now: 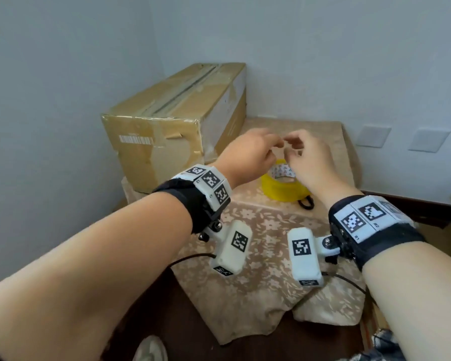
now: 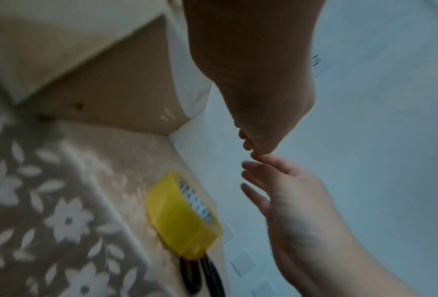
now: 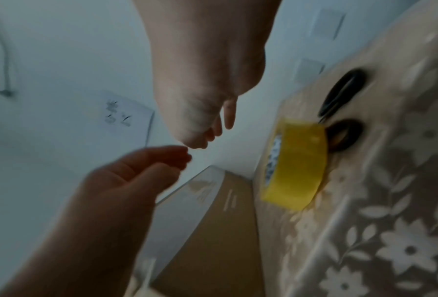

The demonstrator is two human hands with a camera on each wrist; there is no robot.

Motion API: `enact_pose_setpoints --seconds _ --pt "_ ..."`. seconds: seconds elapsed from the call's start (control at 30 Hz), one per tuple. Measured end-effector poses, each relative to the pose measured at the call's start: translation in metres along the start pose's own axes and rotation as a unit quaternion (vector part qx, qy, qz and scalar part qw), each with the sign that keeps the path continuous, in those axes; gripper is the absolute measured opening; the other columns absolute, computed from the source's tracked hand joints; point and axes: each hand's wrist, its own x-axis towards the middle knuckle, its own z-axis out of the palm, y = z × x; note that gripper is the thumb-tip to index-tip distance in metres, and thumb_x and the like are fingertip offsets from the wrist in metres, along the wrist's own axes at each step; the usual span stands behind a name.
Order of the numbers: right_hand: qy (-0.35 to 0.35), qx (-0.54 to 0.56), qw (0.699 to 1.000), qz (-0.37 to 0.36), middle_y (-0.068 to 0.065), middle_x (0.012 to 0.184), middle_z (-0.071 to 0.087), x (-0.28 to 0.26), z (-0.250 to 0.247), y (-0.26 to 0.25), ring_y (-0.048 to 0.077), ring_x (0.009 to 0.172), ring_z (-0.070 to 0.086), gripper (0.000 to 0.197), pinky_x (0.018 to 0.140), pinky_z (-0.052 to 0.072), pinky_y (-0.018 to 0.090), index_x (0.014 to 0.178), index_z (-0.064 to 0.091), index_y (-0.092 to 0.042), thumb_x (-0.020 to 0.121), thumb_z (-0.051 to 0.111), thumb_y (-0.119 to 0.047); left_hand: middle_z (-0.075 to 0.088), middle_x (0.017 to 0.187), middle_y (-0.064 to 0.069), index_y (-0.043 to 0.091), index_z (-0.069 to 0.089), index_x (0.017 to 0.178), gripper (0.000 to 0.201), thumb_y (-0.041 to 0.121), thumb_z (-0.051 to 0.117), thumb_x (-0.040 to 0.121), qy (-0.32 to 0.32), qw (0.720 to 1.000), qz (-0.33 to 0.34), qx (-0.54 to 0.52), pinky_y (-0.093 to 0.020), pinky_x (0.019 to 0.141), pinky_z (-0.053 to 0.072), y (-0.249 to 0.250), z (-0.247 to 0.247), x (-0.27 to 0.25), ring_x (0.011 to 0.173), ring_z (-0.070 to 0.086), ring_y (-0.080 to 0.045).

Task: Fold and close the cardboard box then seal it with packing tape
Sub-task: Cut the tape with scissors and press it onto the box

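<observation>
The long cardboard box (image 1: 167, 121) lies at the back left of the table, flaps down, with old tape along its top seam. A yellow roll of packing tape (image 1: 281, 190) lies flat on the cloth just right of the box. Both hands hover above the roll, fingertips almost meeting. My left hand (image 1: 271, 144) has thumb and fingertips (image 3: 182, 158) drawn together in a pinch, and nothing shows between them. My right hand (image 1: 292, 142) has loose, nearly straight fingers (image 2: 251, 170), its index tip touching the left fingertips. Neither hand touches the roll (image 2: 182, 217) or the box.
Black scissors (image 1: 306, 201) lie right behind the roll, their handles (image 3: 345, 96) against it. A beige floral cloth (image 1: 258, 225) covers the small table and hangs over its front edge. Walls close in on the left and behind, with sockets (image 1: 372, 136) on the right wall.
</observation>
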Motion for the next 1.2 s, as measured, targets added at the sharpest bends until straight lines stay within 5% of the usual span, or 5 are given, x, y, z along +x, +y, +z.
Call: enact_pose_setpoints --seconds 0.2,0.4,0.6,1.03,1.2 --pt "-0.128 0.262 0.950 0.108 -0.002 0.090 0.064 0.001 0.049 -0.071 0.016 0.092 0.058 0.015 0.084 0.046 0.032 0.091 0.063 -0.019 0.094 0.056 -0.033 0.066 0.100 -0.011 0.006 0.068 0.102 0.041 0.016 0.036 0.079 0.140 0.985 0.036 0.095 -0.040 0.079 0.047 -0.041 -0.072 -0.044 0.091 0.060 -0.033" --pt "-0.171 0.334 0.893 0.249 0.005 0.084 0.066 -0.003 0.079 -0.089 0.016 0.079 0.064 0.022 0.075 0.055 0.028 0.103 0.061 -0.010 0.094 0.058 -0.030 0.060 0.125 -0.008 0.012 0.055 0.128 0.045 0.003 0.046 0.085 0.054 0.994 -0.075 0.059 -0.039 0.105 0.034 -0.088 -0.089 -0.067 0.116 0.053 -0.029" --pt "-0.155 0.353 0.890 0.244 0.006 0.070 0.056 0.002 0.077 -0.087 0.013 0.059 0.051 0.014 0.050 0.048 0.017 0.082 0.059 -0.012 0.092 0.058 -0.003 0.063 0.123 -0.002 0.019 0.055 0.131 0.042 0.026 0.060 0.089 0.047 0.996 -0.054 0.044 -0.036 0.094 0.046 -0.098 -0.087 -0.060 0.110 0.060 -0.023" --pt "-0.150 0.458 0.834 0.268 0.007 0.066 0.045 0.009 0.057 -0.067 0.008 0.043 0.037 0.023 0.039 0.036 0.017 0.082 0.050 -0.012 0.093 0.046 0.008 0.062 0.125 -0.003 0.018 0.057 0.129 0.042 0.027 0.061 0.089 0.084 0.994 -0.049 0.057 -0.034 0.097 0.037 -0.104 -0.079 -0.060 0.112 0.056 -0.027" --pt "-0.163 0.379 0.883 0.224 0.007 0.067 0.048 0.001 0.059 -0.065 0.011 0.050 0.040 0.024 0.047 0.040 0.022 0.082 0.054 -0.015 0.092 0.049 0.006 0.061 0.127 -0.002 0.020 0.056 0.130 0.042 0.028 0.060 0.089 0.078 0.993 -0.059 0.064 -0.033 0.100 0.034 -0.099 -0.077 -0.059 0.116 0.054 -0.025"
